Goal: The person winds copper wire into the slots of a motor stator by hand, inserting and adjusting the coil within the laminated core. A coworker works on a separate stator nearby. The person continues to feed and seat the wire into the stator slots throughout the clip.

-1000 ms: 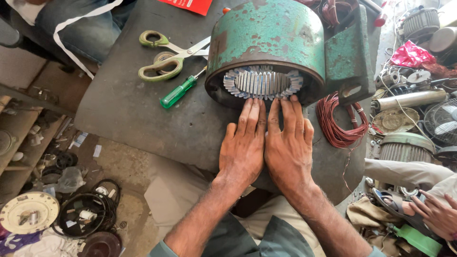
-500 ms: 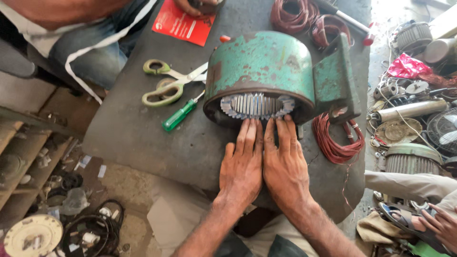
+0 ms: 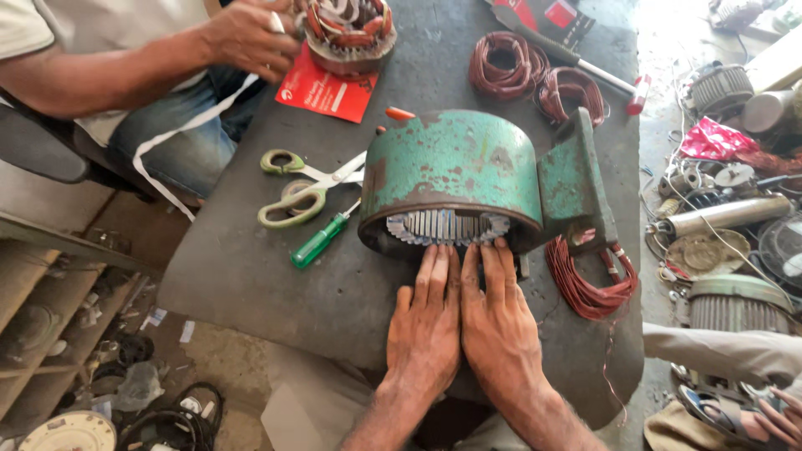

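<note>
Both hands, left [image 3: 426, 321] and right [image 3: 494, 317], flat, open, holding nothing, fingertips at stator [image 3: 455, 179] mouth; laminations could cut if they slide.

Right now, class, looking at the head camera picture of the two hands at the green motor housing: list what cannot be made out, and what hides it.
- Left hand and right hand: palms lie face down, so anything under them is hidden.
- Green motor housing: its far end is hidden by its own body.
- Slotted core: deep slots are shadowed by the rim.
- Co-worker's wound stator: cut by the top edge.
- Lower-right person's hand: cut by the frame corner.
</note>
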